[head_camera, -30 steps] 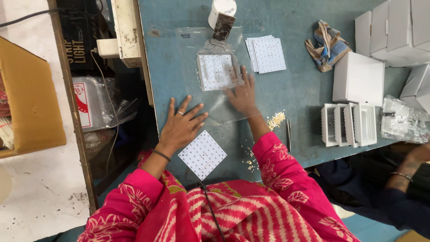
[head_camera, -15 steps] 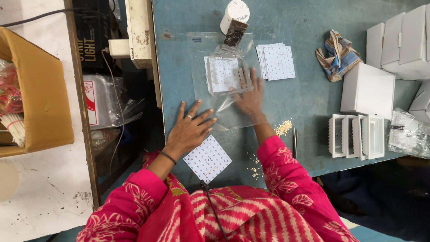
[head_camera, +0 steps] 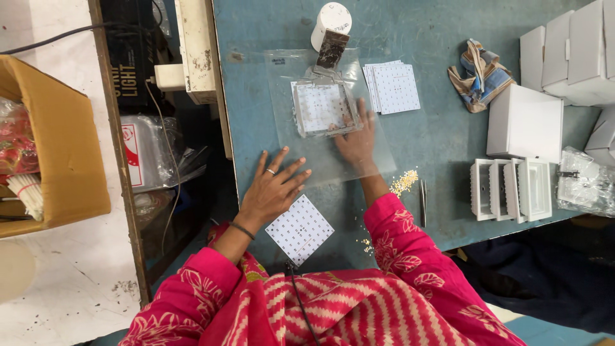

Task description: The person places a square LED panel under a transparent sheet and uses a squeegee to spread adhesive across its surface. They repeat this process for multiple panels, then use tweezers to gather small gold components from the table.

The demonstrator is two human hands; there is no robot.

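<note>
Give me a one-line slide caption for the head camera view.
Left hand flat on a clear sheet, right hand at a metal-framed white dotted board on a blue table.

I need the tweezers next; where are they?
In the head view, the tweezers lie on the blue table, right of the right hand, beside the small yellow pile.

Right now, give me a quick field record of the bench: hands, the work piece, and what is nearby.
left hand: flat on the clear plastic sheet, fingers spread
right hand: on the sheet, fingertips at the metal frame
frame: lies around a white square board
loose board: near table edge, by left hand
board stack: right of frame
tweezers: beside small yellow parts
</note>
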